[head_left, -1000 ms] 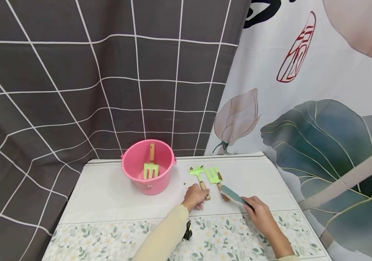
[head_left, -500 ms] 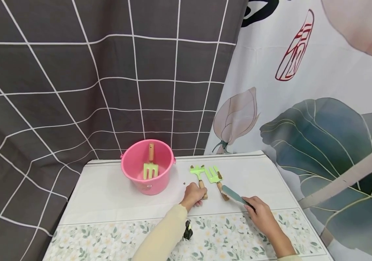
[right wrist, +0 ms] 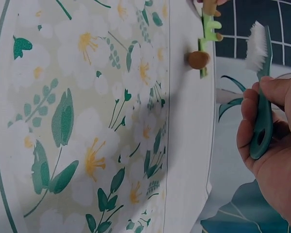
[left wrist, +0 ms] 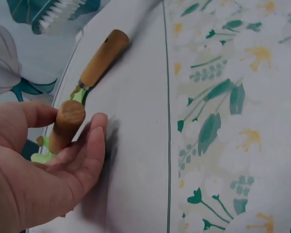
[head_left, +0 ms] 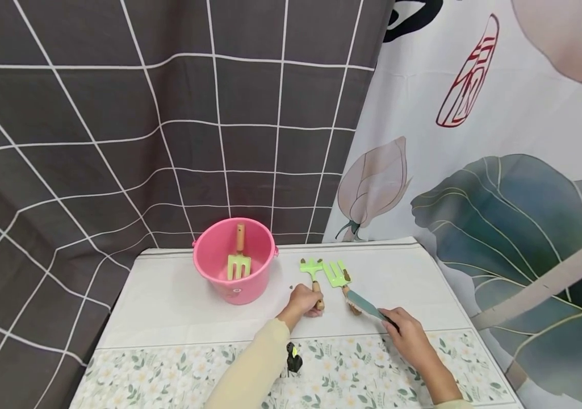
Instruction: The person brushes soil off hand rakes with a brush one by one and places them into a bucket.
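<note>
My left hand grips the wooden handle of a small green rake, its thumb on one side and fingers curled round the other. Brown specks of dirt stick to the rake's tines. My right hand holds a teal brush by its handle; its white bristles face sideways in the right wrist view. A green hand fork with a brown clump on it lies just right of the rake. In the head view the brush's head overlaps the fork's wooden handle.
A pink bucket stands at the back left, with a pale green fork leaning inside. A small black object shows beside the left sleeve. The table has a white cloth with a floral front; curtains hang behind.
My left hand and the rake's handle end have shifted slightly left and away from me. The right hand and brush stay almost in place. The head view has moved a little.
</note>
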Available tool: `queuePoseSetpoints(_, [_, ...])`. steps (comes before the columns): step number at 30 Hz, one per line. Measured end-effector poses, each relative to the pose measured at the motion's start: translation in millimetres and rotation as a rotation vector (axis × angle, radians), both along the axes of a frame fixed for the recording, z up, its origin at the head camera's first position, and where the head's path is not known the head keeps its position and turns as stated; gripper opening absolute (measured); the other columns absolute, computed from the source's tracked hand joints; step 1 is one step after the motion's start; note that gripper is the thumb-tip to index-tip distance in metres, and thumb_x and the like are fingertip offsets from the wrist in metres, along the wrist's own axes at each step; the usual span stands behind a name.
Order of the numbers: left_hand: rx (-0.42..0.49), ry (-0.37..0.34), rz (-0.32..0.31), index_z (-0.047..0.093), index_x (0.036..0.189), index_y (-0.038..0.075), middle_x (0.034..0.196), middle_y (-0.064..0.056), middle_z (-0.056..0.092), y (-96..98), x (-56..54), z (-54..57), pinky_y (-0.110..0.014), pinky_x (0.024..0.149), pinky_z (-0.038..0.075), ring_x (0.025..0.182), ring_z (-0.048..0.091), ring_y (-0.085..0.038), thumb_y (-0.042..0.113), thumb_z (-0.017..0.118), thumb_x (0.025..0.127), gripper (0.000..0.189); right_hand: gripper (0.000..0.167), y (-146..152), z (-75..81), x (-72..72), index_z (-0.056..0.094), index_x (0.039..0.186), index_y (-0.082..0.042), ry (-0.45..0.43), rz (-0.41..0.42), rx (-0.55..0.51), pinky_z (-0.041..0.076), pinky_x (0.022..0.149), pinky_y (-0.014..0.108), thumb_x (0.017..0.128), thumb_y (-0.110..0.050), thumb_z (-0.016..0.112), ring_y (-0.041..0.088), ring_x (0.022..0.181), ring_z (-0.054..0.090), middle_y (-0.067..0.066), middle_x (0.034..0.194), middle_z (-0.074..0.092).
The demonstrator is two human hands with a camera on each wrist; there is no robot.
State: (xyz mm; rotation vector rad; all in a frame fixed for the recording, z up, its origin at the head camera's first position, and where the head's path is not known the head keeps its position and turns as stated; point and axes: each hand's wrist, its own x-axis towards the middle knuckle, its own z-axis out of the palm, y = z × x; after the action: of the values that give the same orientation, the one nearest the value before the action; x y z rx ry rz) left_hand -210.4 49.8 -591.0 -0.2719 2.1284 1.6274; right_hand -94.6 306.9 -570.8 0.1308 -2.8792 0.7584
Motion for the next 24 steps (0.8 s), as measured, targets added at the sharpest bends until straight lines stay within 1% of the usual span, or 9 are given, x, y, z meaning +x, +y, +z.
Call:
queuePoseSetpoints(3, [0.096,-0.006,0.033,0.061,0.101,-0.015,0.078,-0.016,0.069,-2.6,-0.6,-1.1,-0.03,0.065,0.066,0.065,0.074,-0.022,0.0,0.064,0.088,0.02,0.03,0,-1.4,1.2,0.07,0.128,-0.002,0.005,0.002,0.005,0.058,0.07,0.031,0.098,-0.007,0.068,0.014,0.089,0.064,0.004,0.104,0.068])
queuePoseSetpoints(5, [0.153,-0.004,0.057,0.057,0.108,-0.018,0.087,-0.019,0.067,-4.6,-1.1,-1.9,-0.033,0.069,0.067,0.075,0.076,-0.028,-0.004,0.065,0.088,0.026,0.029,1,-2.4,1.7,0.071,0.127,-0.003,0.006,0.0,0.008,0.058,0.07,0.031,0.098,-0.007,0.068,0.013,0.088,0.064,0.004,0.103,0.068])
queuePoseSetpoints(8, [0.196,-0.002,0.072,0.055,0.11,-0.021,0.096,-0.023,0.066,-7.7,-1.1,-2.6,-0.035,0.074,0.067,0.085,0.077,-0.035,-0.007,0.065,0.089,0.027,0.029,0,-2.5,2.0,0.071,0.127,-0.003,0.005,0.007,0.009,0.058,0.068,0.031,0.097,-0.006,0.069,0.012,0.087,0.063,0.004,0.103,0.068])
queuePoseSetpoints(9, [0.193,0.003,0.068,0.057,0.11,-0.021,0.097,-0.023,0.066,-8.6,-0.9,-2.7,-0.035,0.075,0.067,0.086,0.077,-0.036,-0.008,0.065,0.09,0.025,0.029,0,-2.5,1.7,0.071,0.126,-0.003,0.001,0.009,0.009,0.057,0.068,0.031,0.097,-0.006,0.069,0.012,0.087,0.063,0.004,0.103,0.068])
queuePoseSetpoints(13, [0.185,0.013,0.03,0.06,0.107,-0.019,0.1,-0.026,0.068,-13.1,0.4,-0.7,-0.036,0.076,0.067,0.089,0.077,-0.037,-0.007,0.065,0.092,0.02,0.029,-1,-2.0,-0.3,0.071,0.128,-0.004,-0.016,0.009,0.008,0.057,0.069,0.031,0.099,-0.009,0.068,0.011,0.088,0.063,0.003,0.104,0.068])
queuePoseSetpoints(15, [0.195,0.007,0.014,0.06,0.107,-0.018,0.1,-0.026,0.068,-15.1,1.6,0.6,-0.039,0.078,0.067,0.09,0.077,-0.037,-0.007,0.065,0.093,0.019,0.03,-1,-2.2,-1.4,0.071,0.128,-0.004,-0.014,0.007,0.007,0.058,0.07,0.031,0.099,-0.009,0.068,0.011,0.088,0.063,0.003,0.104,0.068])
queuePoseSetpoints(18, [0.223,-0.02,0.005,0.06,0.108,-0.016,0.1,-0.026,0.068,-18.3,4.0,1.8,-0.043,0.081,0.067,0.09,0.076,-0.036,-0.008,0.064,0.093,0.018,0.029,-2,-2.9,-2.3,0.071,0.127,-0.004,0.001,0.014,0.011,0.058,0.069,0.031,0.098,-0.008,0.07,0.012,0.088,0.064,0.002,0.103,0.068])
queuePoseSetpoints(21, [0.238,-0.032,-0.001,0.058,0.108,-0.015,0.099,-0.025,0.067,-22.0,6.7,3.0,-0.045,0.082,0.066,0.087,0.075,-0.033,-0.008,0.065,0.092,0.019,0.029,-5,-3.3,-2.7,0.072,0.125,-0.004,0.016,0.027,0.01,0.058,0.068,0.031,0.096,-0.006,0.071,0.011,0.087,0.064,0.001,0.101,0.067])
queuePoseSetpoints(24, [0.239,-0.038,-0.008,0.056,0.111,-0.015,0.1,-0.024,0.065,-26.0,9.7,5.3,-0.043,0.082,0.067,0.085,0.074,-0.029,-0.008,0.066,0.091,0.023,0.029,-9,-2.7,-3.0,0.072,0.126,-0.004,0.009,0.032,0.003,0.057,0.068,0.032,0.097,-0.006,0.071,0.011,0.087,0.063,0.002,0.101,0.067])
